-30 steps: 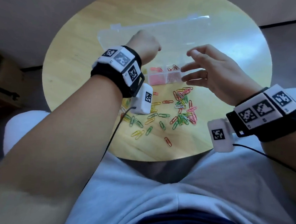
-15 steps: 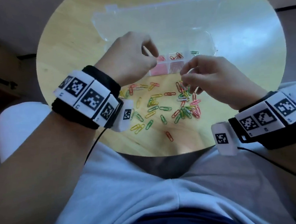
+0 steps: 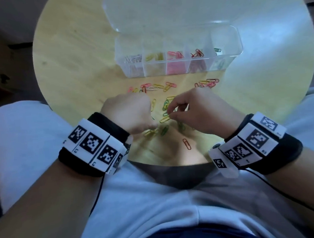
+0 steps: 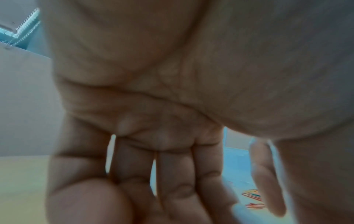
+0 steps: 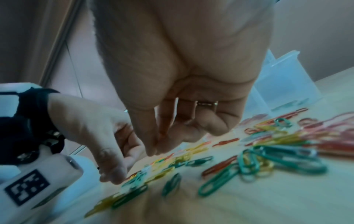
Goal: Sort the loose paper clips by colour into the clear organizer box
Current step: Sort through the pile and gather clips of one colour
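Plastic-coated wire is what we are dealing with: the loose paper clips (image 3: 167,107) are, we judge, very light, stiff, springy and a little slick, lying flat on the round wooden table (image 3: 77,55), so each is best lifted by a fingertip pinch across one rounded end, or slid free of the tangle first. They lie scattered between us and the clear organizer box (image 3: 177,52), whose open compartments already hold white, yellow, pink, red and green clips.

Our right hand (image 3: 194,110) has thumb and forefinger drawn together low over the pile; whether a clip is already pinched we cannot tell. Our left hand (image 3: 131,115) is curled, fingertips down among yellow and green clips; its hold is likewise unclear.

Half a second ago the left hand was up near the box; both hands have since dropped to the near part of the pile.
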